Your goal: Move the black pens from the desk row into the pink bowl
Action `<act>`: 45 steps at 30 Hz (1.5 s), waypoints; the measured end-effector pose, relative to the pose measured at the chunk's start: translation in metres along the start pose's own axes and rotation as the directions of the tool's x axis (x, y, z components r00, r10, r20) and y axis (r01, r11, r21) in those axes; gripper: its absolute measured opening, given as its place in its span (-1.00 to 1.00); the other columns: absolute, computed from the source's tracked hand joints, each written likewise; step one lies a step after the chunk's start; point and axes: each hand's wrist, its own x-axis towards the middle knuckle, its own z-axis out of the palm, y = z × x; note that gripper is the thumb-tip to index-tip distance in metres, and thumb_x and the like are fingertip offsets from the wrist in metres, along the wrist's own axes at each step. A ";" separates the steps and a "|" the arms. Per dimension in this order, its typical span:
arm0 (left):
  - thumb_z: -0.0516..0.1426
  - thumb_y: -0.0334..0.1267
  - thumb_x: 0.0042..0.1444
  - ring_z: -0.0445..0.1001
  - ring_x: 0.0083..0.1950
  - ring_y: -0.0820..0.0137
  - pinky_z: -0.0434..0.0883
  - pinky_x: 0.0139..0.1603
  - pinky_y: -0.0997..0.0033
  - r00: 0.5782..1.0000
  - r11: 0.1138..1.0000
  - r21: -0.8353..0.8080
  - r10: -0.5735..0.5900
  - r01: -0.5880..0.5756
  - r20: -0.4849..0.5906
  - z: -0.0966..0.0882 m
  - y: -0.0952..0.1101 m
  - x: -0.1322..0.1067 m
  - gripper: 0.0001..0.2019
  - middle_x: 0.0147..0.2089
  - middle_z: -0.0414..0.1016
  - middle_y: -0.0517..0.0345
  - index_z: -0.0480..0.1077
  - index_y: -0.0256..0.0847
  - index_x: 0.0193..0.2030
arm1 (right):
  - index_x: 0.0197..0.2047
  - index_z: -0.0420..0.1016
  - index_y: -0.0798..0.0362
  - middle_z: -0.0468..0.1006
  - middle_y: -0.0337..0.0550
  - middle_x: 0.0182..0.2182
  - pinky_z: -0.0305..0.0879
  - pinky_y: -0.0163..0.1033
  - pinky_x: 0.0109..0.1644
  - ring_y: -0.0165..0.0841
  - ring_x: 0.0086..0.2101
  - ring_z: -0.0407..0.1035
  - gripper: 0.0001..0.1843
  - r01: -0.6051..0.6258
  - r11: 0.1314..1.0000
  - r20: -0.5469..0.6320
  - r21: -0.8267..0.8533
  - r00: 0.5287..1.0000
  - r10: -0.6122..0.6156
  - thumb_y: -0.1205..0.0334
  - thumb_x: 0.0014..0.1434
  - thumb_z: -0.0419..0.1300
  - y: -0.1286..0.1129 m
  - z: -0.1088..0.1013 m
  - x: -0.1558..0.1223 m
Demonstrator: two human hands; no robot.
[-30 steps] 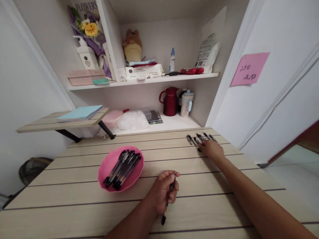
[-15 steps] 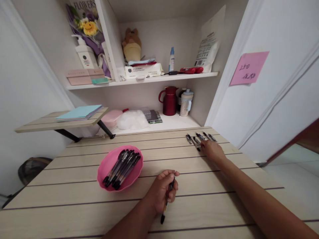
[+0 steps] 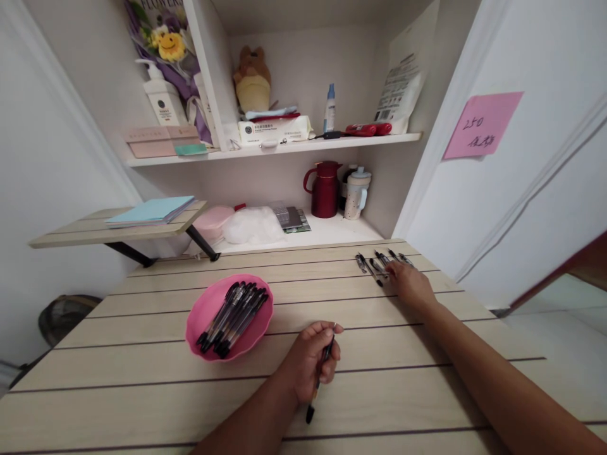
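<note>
My left hand (image 3: 310,363) rests on the wooden table (image 3: 142,354), its fingers closed round a black pen (image 3: 318,379) that points back toward me. My right hand (image 3: 410,283) reaches to the far right of the table, its fingertips touching a row of several black pens (image 3: 374,264) laid side by side; the fingers lie fairly flat over them. A pink bowl (image 3: 202,313) holding several more black pens (image 3: 234,313) sits to the left of my left hand.
Behind the table a white shelf unit holds a red jug (image 3: 325,189), a white cup (image 3: 355,193), a plush toy (image 3: 253,82), a tissue pack and bottles. A small raised wooden stand (image 3: 95,230) carries blue notebooks at left. A pink note (image 3: 481,125) sticks to the right wall.
The view has shifted slightly; my right hand has edged a little further over the row of pens. My left hand keeps the same grip on its pen.
</note>
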 end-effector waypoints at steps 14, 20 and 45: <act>0.13 -0.11 0.00 0.03 -0.76 0.70 -0.13 -0.75 0.61 1.000 1.000 0.002 0.012 -0.012 0.011 0.000 0.000 0.000 -0.69 -0.55 0.29 0.31 0.26 -0.23 -0.16 | -0.28 0.46 0.02 0.51 0.01 -0.28 0.19 -0.17 -0.28 -0.18 -0.26 0.37 -0.69 -0.115 0.991 0.103 -0.061 0.987 0.121 0.08 0.12 -0.05 -0.009 0.000 0.002; 0.11 -0.13 0.02 0.03 -0.76 0.69 -0.12 -0.76 0.62 1.000 1.000 0.010 0.016 -0.016 0.019 -0.001 0.000 0.000 -0.71 -0.55 0.29 0.31 0.26 -0.23 -0.16 | -0.29 0.45 0.03 0.51 0.00 -0.28 0.18 -0.20 -0.32 -0.19 -0.28 0.38 -0.68 -0.084 0.993 0.067 -0.084 0.994 0.090 0.09 0.14 -0.07 -0.011 -0.001 0.002; 0.19 -0.34 -0.03 0.28 -0.53 0.68 0.26 -0.52 0.71 0.967 0.874 -0.428 0.155 -0.230 -0.202 -0.003 0.007 0.005 -0.82 -0.43 0.31 0.26 0.32 -0.20 -0.25 | -0.58 0.25 0.08 0.28 -0.37 -0.71 0.00 -0.45 -0.68 -0.57 -0.73 0.15 -0.74 -0.312 0.447 0.513 0.838 0.729 -0.452 0.08 -0.06 0.15 -0.128 -0.025 -0.173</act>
